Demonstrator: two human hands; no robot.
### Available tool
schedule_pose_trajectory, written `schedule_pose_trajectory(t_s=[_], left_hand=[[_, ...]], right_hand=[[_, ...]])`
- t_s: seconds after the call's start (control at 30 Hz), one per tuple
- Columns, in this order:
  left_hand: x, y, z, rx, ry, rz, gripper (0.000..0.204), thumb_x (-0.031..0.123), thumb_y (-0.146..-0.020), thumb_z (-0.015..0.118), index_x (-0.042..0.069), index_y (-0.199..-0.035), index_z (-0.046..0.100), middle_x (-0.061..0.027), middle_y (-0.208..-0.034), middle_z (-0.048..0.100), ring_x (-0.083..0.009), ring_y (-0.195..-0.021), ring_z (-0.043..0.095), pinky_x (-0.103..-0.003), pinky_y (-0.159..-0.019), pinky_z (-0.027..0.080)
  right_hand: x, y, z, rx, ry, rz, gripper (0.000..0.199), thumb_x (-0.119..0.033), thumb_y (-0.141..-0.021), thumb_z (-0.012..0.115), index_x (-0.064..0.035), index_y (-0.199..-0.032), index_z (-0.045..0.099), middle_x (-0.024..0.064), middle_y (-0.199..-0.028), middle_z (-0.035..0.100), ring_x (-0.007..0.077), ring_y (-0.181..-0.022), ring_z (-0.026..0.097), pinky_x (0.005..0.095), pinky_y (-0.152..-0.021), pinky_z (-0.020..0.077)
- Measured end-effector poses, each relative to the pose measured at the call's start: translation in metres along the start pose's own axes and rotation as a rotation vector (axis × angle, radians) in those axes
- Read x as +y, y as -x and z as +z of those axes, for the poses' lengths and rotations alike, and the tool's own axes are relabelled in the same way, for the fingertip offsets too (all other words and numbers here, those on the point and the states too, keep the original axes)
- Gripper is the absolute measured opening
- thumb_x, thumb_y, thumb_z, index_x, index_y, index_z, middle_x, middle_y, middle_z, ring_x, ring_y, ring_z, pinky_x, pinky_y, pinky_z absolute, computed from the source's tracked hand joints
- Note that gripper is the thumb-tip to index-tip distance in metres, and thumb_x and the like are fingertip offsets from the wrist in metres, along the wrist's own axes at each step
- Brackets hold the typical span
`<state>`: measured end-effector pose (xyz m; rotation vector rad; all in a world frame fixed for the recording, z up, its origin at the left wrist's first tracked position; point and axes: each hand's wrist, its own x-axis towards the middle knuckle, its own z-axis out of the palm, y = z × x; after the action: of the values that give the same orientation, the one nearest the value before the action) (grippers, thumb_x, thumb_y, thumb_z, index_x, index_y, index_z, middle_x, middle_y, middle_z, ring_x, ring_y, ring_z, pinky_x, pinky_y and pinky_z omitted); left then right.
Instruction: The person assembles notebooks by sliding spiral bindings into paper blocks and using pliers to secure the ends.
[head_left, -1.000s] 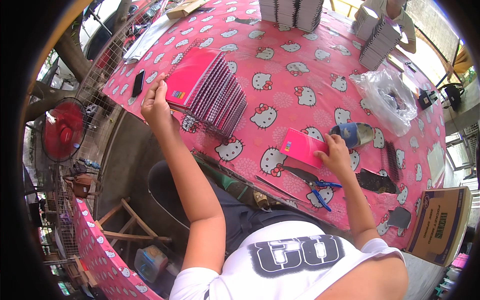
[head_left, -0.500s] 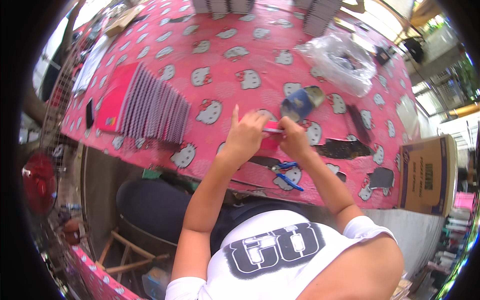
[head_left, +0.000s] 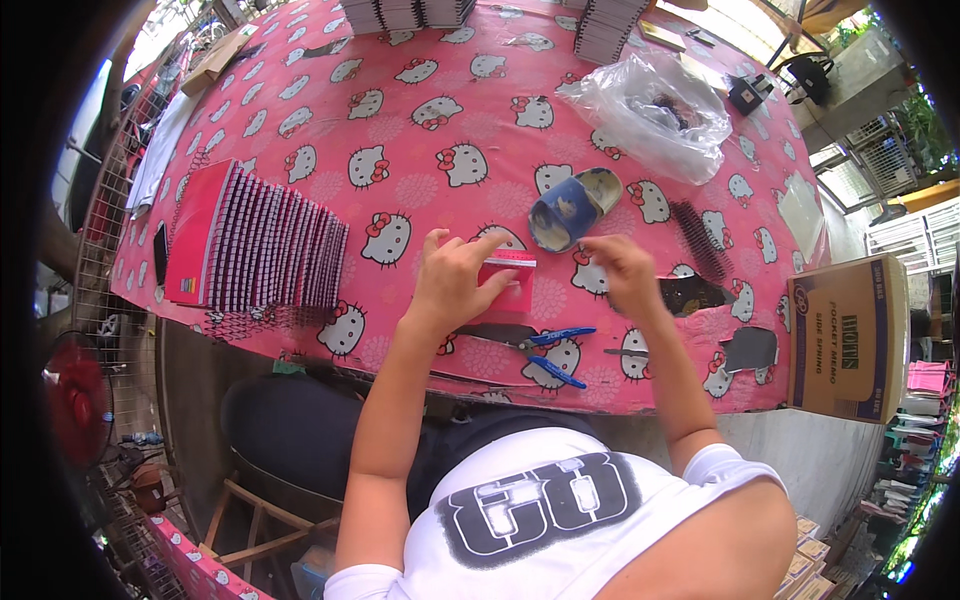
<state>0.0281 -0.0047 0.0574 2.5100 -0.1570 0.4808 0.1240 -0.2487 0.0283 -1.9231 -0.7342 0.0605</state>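
A small red notebook (head_left: 515, 295) lies on the table in front of me, its pale bound edge facing away. My left hand (head_left: 450, 280) grips its left side, thumb on the cover and index finger stretched past the far edge. To the right, apart from the notebook, my right hand (head_left: 628, 275) hovers with its fingers drawn together; anything between the fingertips is too small to make out. Just beyond the hands rests a blue slipper (head_left: 570, 212) with a pale worn sole. Blue-handled cutting pliers (head_left: 545, 342) lie nearer my body, beside a dark patch in the tablecloth.
Red spiral notebooks (head_left: 255, 245) stand piled at left, near a phone (head_left: 161, 252). Black spiral coils (head_left: 700, 240) lie right of the slipper. Farther off are a clear plastic bag (head_left: 650, 115) and more notebook stacks (head_left: 608, 30). A cardboard box (head_left: 845, 335) stands at the right edge.
My hands have separated: the right has moved off the notebook to the right. The notebook now lies lower on the table under my left hand. The view has shifted slightly.
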Motion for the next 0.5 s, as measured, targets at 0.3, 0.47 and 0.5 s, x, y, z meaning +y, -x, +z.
schedule_pose_trajectory(t_s=[0.3, 0.47, 0.5], left_hand=[[-0.009, 0.006, 0.012, 0.066, -0.042, 0.060, 0.019, 0.032, -0.081, 0.072, 0.013, -0.080, 0.072, 0.0005, -0.078, 0.070, -0.0149, -0.073, 0.063, -0.044, -0.093, 0.035], [-0.010, 0.009, 0.017, 0.092, -0.051, 0.045, 0.019, 0.036, -0.082, 0.069, 0.018, -0.083, 0.073, 0.0017, -0.080, 0.069, -0.0171, -0.077, 0.062, -0.045, -0.098, 0.030], [-0.009, 0.009, 0.016, 0.081, -0.054, 0.027, 0.019, 0.037, -0.082, 0.069, 0.019, -0.084, 0.073, 0.0021, -0.081, 0.069, -0.0170, -0.081, 0.062, -0.046, -0.100, 0.028]], right_hand=[[-0.025, -0.019, 0.023, -0.037, 0.011, -0.071, 0.025, 0.002, -0.073, 0.073, -0.0060, -0.097, 0.072, 0.0063, -0.086, 0.062, 0.0180, -0.074, 0.062, 0.0278, -0.065, 0.0491], [-0.026, -0.025, 0.021, -0.255, -0.111, -0.022, 0.021, 0.002, -0.077, 0.073, -0.0042, -0.097, 0.071, 0.0049, -0.087, 0.061, 0.0119, -0.074, 0.061, 0.0247, -0.065, 0.0487], [-0.025, -0.027, 0.020, -0.298, -0.160, 0.030, 0.022, 0.001, -0.077, 0.073, -0.0045, -0.098, 0.070, 0.0047, -0.086, 0.060, 0.0119, -0.073, 0.060, 0.0250, -0.065, 0.0485]])
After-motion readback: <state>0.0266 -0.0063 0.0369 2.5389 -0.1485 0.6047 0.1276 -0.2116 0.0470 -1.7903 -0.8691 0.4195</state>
